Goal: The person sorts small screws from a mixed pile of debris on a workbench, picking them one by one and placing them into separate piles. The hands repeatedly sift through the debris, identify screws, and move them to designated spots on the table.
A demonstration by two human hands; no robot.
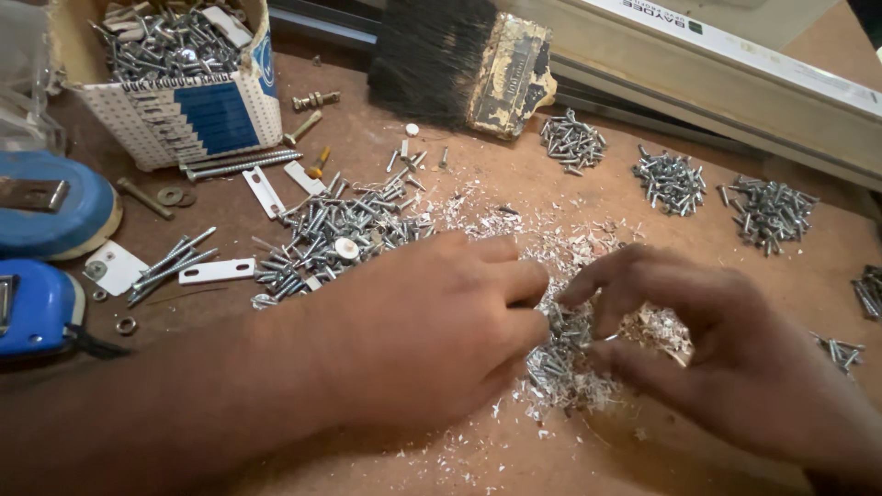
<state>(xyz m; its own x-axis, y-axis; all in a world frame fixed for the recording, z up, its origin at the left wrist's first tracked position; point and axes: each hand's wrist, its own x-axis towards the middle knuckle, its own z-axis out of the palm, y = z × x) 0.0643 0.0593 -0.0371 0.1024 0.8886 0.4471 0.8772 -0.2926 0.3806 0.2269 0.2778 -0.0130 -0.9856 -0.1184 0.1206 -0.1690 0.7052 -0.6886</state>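
My left hand (418,326) rests palm down on the brown board, its fingertips in a small heap of silver screws mixed with metal shavings (560,363). My right hand (735,358) comes in from the right, thumb and forefinger pinching at the same heap. Whether either hand grips a screw I cannot tell. Just behind my left hand lies a bigger heap of longer screws (335,230) with a white plastic cap on it.
Three sorted screw piles (571,140) (671,181) (768,211) sit at the back right. A cardboard box of screws (179,69) stands at the back left, a wide black brush (459,60) behind. Blue tape measures (41,298), white brackets (216,271) and washers lie at left.
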